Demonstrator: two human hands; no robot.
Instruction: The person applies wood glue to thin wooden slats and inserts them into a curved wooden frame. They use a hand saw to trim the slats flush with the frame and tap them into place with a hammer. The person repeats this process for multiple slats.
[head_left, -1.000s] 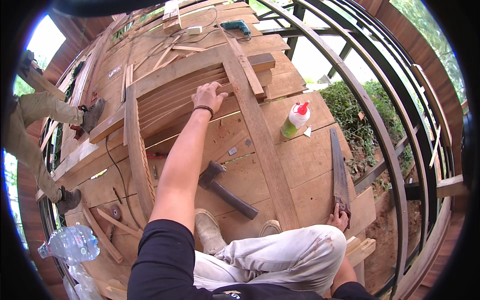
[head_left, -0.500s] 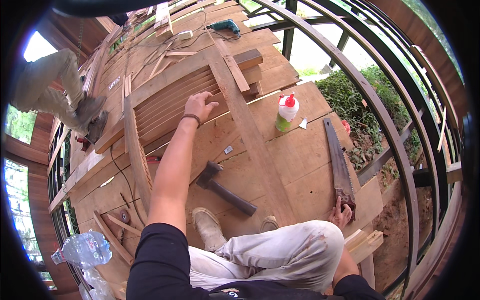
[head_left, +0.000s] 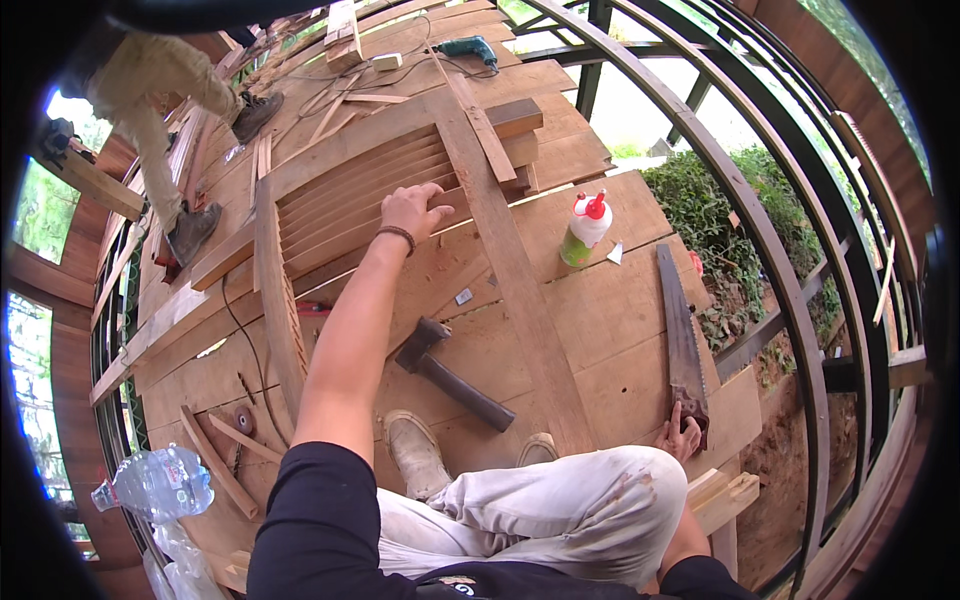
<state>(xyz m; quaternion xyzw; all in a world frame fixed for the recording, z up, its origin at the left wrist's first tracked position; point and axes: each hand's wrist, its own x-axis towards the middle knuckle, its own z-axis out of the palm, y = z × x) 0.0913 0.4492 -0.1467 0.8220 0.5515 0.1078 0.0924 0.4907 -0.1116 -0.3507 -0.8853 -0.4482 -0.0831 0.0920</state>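
My left hand (head_left: 412, 208) lies flat with fingers apart on the slats of a wooden louvre frame (head_left: 345, 195), arm stretched forward. A long plank (head_left: 520, 290) runs across the frame's right side toward my knees. My right hand (head_left: 680, 438) is low at the right, fingers curled on the dark handle of a hand saw (head_left: 680, 330) that lies flat on the plank floor, blade pointing away. A hammer (head_left: 450, 375) with a dark handle lies between my left arm and the plank, near my shoe (head_left: 415, 455).
A glue bottle (head_left: 583, 228) with a red cap stands right of the plank. A power drill (head_left: 470, 47) and cables lie far ahead. Another person's legs (head_left: 165, 110) stand at upper left. A plastic water bottle (head_left: 155, 482) lies lower left. The metal railing (head_left: 790, 300) borders the right edge.
The other person has stepped further up and away along the left. My left hand stays on the slats and my right hand on the saw handle; the view has tilted slightly.
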